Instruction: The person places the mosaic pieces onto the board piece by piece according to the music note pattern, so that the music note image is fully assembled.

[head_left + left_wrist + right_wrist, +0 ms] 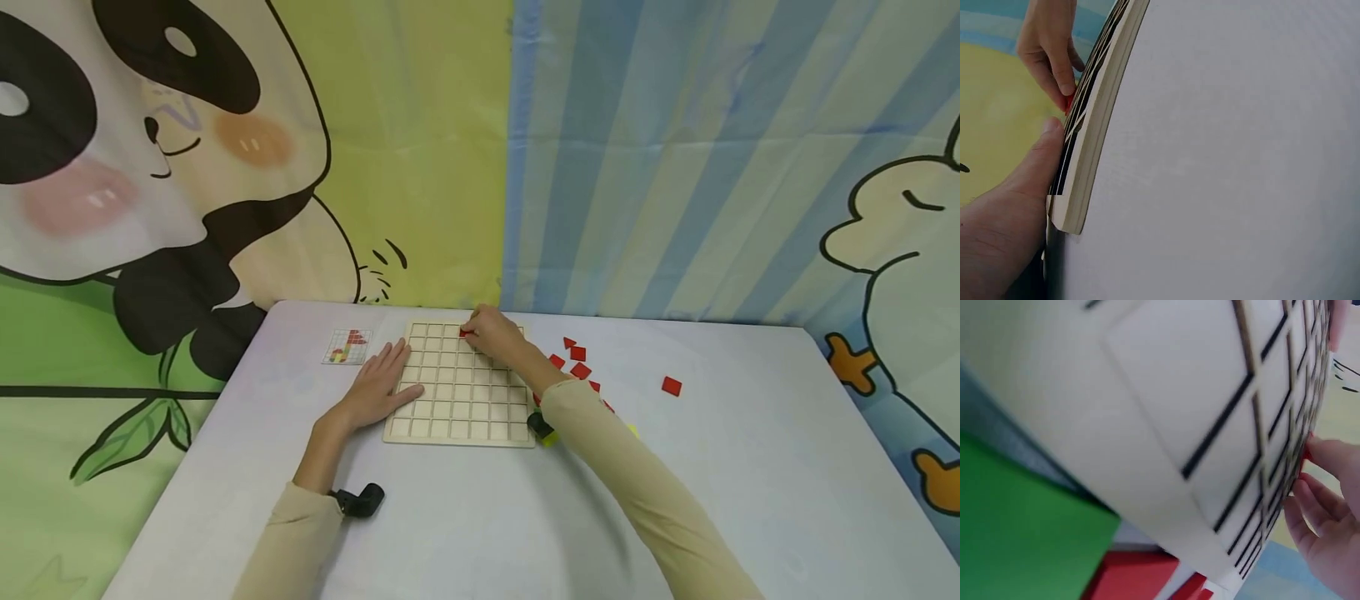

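Observation:
A wooden grid board [454, 435] lies on the table, divided into small square cells by raised strips. My left hand [381, 385] rests along its left edge with fingers spread, the thumb reaching over the cells. My right hand [495, 335] is at the far side of the board and pinches a small red tile [464, 333] between thumb and fingers. In the right wrist view the fingertips hold that red tile [1307, 450] right at the grid, and most of its shape is hidden behind them.
A picture card [348, 346] with a coloured grid pattern lies left of the board. Several red tiles [580, 371] are scattered to the right, with one red square [672, 386] farther off. A green piece [1022, 531] sits beside the board. A printed curtain hangs behind the table.

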Tool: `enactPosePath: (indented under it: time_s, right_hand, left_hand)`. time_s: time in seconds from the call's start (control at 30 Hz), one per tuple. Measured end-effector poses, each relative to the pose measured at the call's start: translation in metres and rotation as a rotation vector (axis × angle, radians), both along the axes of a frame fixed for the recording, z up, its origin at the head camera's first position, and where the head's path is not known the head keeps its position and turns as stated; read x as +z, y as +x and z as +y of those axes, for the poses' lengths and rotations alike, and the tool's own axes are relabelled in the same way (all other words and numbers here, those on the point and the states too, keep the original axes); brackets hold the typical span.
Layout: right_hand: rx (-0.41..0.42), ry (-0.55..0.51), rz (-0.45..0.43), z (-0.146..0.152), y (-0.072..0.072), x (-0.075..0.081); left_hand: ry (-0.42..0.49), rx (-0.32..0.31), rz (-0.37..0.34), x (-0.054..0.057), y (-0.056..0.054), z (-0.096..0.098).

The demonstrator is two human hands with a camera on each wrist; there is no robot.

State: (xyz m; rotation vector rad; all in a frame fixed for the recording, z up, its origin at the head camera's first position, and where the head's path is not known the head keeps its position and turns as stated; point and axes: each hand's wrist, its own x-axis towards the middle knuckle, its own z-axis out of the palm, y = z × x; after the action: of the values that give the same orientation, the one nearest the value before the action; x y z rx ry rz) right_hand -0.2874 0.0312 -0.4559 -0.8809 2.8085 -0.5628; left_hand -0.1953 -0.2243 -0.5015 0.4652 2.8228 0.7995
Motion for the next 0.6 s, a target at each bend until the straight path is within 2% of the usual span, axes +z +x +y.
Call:
enactPosePath:
  time_s: [0.13, 0.33, 0.47, 0.6]
  right_hand:
    - [0.032, -0.035, 0.009, 0.007, 0.014, 0.008]
    - [0.033, -0.232, -0.022, 0.054, 0.059, 0.027]
    - [-0.061, -0.321, -0.015, 0.099, 0.083, 0.033]
    - [-0.212, -0.333, -0.004, 0.137, 0.091, 0.035]
  left_hand:
    - [0.008, 0.014, 0.012, -0.001, 0.002, -0.002]
    - [0.044, 0.018, 0.021, -0.003, 0.001, 0.004]
    - [0.058, 0.014, 0.026, -0.006, 0.002, 0.005]
    - [0.055, 0.038, 0.058, -0.009, 0.003, 0.001]
